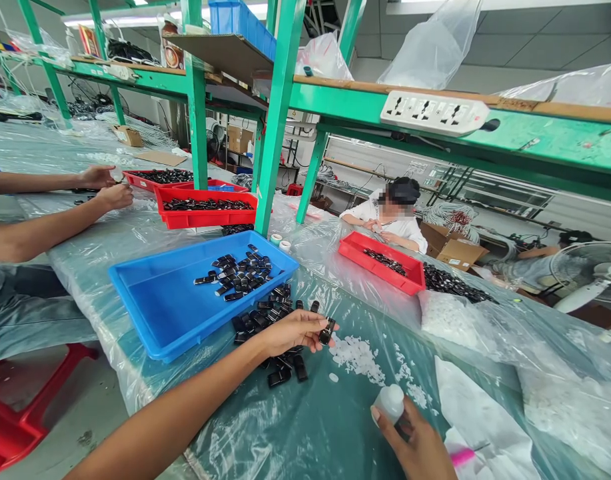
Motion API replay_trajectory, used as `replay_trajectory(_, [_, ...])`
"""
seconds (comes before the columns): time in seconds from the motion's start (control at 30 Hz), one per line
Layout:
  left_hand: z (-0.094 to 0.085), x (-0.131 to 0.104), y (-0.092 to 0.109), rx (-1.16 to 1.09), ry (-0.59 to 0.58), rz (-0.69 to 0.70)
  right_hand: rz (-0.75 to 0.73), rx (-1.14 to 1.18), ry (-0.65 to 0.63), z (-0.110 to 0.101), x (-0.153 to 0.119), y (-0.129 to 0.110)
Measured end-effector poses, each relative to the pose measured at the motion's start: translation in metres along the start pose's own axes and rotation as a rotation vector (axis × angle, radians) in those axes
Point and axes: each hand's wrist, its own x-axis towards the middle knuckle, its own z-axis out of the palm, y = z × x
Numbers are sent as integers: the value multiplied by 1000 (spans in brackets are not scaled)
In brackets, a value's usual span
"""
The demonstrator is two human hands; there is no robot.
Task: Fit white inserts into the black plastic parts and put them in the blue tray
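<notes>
My left hand (298, 330) pinches a small glossy black part (327, 331) between thumb and fingers, over the table. Beneath and behind it lies a heap of similar black parts (265, 313). In my right hand (418, 437), at the lower right, is a small whitish translucent bottle (390, 402), held by thumb and fingers. Small white translucent pieces (358, 357) are spread on the table between my hands. Beside the heap stands a blue tray (158, 310) with several black parts at its right end.
A white cloth (480, 413) with a pink-handled tool (462, 457) lies at the right, by plastic bags of white pieces (570, 407). Red trays (415, 283) hold black parts. A green post (280, 120) rises behind the blue tray. Co-workers sit at the left and across the table.
</notes>
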Motion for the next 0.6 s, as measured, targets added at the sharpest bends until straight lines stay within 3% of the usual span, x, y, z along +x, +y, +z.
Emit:
replay_trajectory(0.2, [-2,1,0,64,-15,9,32,-7,-3,1,0,1])
replay_trajectory(0.3, [-4,3,-6,392,34,65,20,8,-6,1,1,2])
replay_trajectory(0.43, [-7,2,-16,1005,220,115,-1,22,39,1,1,1])
replay_trajectory(0.6, [-9,0,-15,1246,346,66,-24,36,68,1,-1,-2])
